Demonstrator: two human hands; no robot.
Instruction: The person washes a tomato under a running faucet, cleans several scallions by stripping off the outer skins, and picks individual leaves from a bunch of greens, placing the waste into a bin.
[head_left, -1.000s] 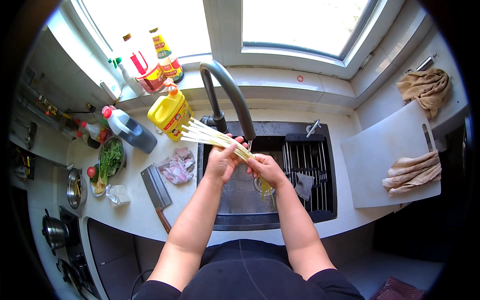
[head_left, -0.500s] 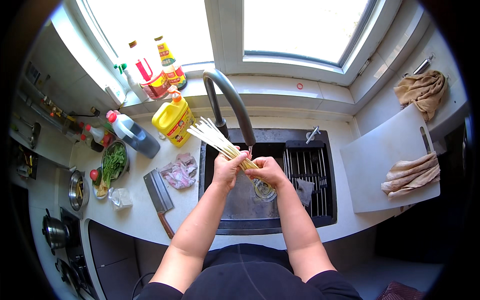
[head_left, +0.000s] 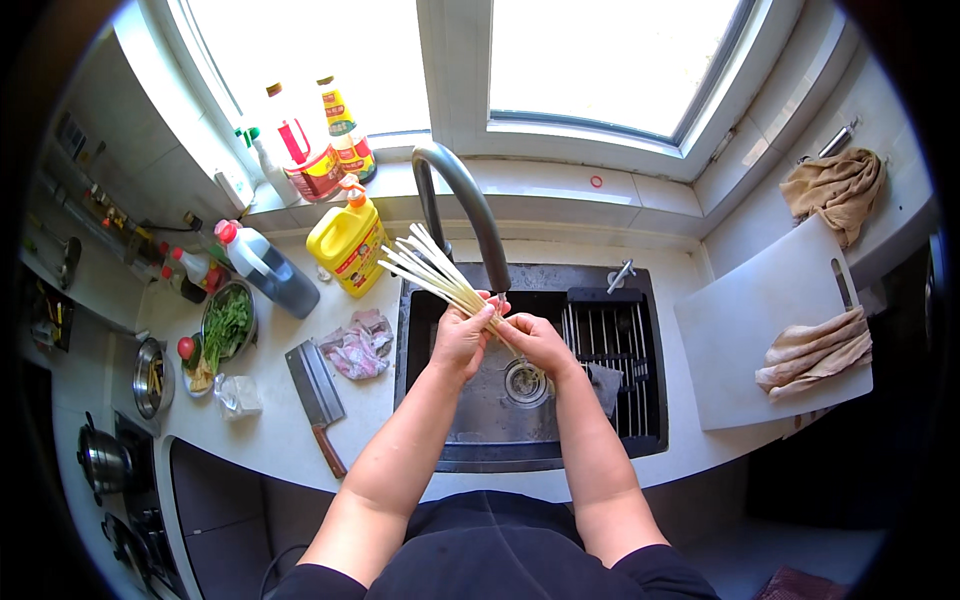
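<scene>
A fanned bundle of pale, straight wooden sticks, which look like chopsticks (head_left: 432, 274), slants over the sink (head_left: 490, 425), its free ends pointing up and left. My left hand (head_left: 461, 338) is closed around its lower part. Close beside it, my right hand (head_left: 537, 343) grips the lower end, fingers curled and partly hidden behind the sticks. Both hands are right below the spout of the dark curved faucet (head_left: 468, 195). A round drain strainer (head_left: 526, 383) shows in the sink beneath them.
A cleaver (head_left: 316, 390) and a crumpled cloth (head_left: 357, 345) lie left of the sink. Behind them stands a yellow jug (head_left: 348, 245); farther left is a bowl of greens (head_left: 228, 320). A black rack (head_left: 622, 350) spans the sink's right side, near a white cutting board (head_left: 745, 330).
The sticks have spread apart a little more at their free ends. Both hands keep their grip under the faucet, and the view has shifted slightly.
</scene>
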